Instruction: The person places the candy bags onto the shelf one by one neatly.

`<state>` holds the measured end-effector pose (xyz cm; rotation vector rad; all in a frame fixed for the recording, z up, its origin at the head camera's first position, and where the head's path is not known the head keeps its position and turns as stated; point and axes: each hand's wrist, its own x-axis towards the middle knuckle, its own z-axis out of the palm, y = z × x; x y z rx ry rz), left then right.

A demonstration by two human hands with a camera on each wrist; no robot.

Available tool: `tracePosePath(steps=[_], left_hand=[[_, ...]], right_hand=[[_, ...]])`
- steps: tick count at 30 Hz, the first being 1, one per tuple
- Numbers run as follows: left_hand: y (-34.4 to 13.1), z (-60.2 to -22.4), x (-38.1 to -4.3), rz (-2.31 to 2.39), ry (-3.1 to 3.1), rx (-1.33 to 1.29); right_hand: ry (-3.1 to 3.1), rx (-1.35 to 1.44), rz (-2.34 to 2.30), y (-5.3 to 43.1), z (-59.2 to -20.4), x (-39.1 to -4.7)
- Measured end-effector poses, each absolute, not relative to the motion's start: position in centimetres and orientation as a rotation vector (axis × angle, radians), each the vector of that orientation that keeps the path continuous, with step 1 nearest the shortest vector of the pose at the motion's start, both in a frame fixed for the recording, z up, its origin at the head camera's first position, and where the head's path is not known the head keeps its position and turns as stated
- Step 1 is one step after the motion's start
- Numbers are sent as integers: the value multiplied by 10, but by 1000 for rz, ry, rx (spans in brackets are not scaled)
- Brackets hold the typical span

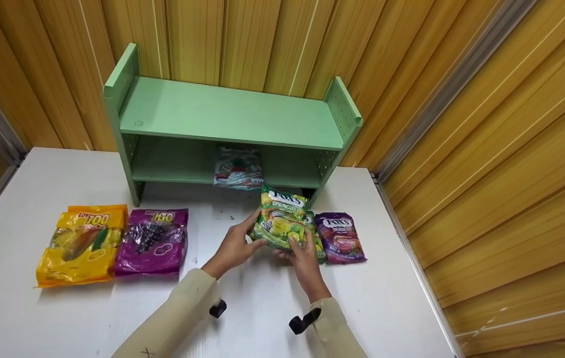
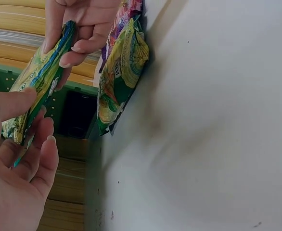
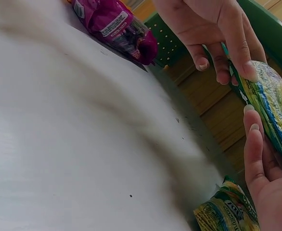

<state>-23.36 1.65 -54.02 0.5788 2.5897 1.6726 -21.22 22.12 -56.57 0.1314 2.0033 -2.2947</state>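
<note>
A green and yellow Fox's candy bag (image 1: 280,217) is held up above the table between both hands. My left hand (image 1: 235,246) grips its left side, thumb in front and fingers behind, as the left wrist view shows. My right hand (image 1: 304,261) pinches the lower right part, thumb on the front. Behind it on the table lies another green Fox's bag (image 3: 230,211), partly hidden in the head view. Beside that is a purple Fox's bag (image 1: 340,237). A pale blue and red candy bag (image 1: 238,168) sits on the lower shelf.
The green shelf unit (image 1: 233,112) stands at the table's back against the wood-panelled wall. On the left lie an orange Lot 700 bag (image 1: 83,244) and a purple Lot 100 bag (image 1: 152,242). The white table (image 1: 242,313) ends at a panelled wall on the right.
</note>
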Motion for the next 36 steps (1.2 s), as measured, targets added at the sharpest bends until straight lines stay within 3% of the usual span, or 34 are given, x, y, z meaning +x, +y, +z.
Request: tracePosePath(steps=[36], left_hand=[[48,-534,-260,1776,2723,331]], right_hand=[[1881,201,-2478,225,-551,-256]])
